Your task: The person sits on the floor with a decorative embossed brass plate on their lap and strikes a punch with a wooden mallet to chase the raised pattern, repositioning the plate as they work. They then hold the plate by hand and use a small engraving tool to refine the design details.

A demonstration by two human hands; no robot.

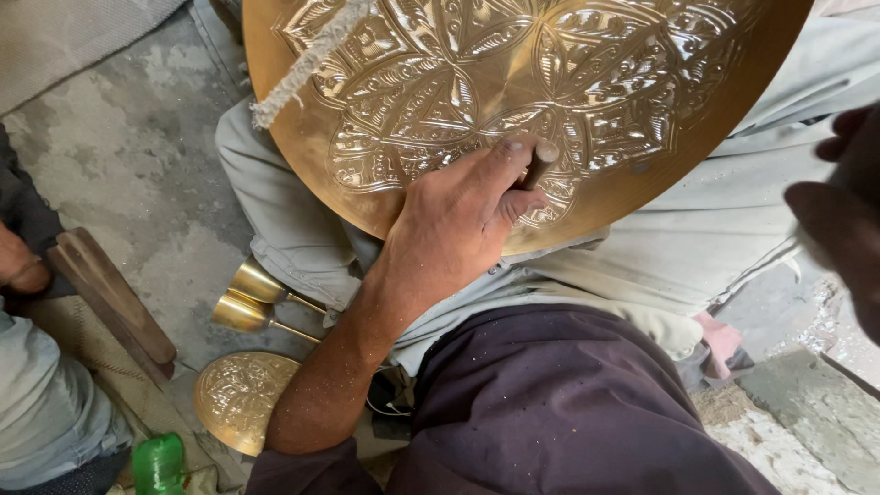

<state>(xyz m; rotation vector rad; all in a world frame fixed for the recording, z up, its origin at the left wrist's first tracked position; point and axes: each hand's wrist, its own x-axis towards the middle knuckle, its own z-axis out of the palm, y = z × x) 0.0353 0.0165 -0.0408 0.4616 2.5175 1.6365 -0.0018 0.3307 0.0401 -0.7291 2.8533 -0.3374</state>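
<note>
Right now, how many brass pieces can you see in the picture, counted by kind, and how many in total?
Large engraved brass plate on the lap, where the left hand presses a punch tool: 1
Small engraved brass plate on the floor: 1
Brass cups lying on the floor: 2
Total: 4
</note>
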